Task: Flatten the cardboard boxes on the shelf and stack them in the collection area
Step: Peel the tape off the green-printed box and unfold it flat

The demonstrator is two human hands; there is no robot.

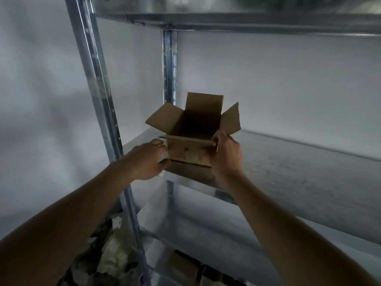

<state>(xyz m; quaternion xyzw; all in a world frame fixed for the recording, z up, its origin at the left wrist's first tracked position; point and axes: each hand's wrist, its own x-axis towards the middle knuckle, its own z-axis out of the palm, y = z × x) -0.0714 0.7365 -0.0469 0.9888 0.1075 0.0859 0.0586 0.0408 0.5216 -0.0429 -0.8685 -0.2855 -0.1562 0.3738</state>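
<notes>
Cardboard box point(190, 153) (flaps open) between both hands.
</notes>
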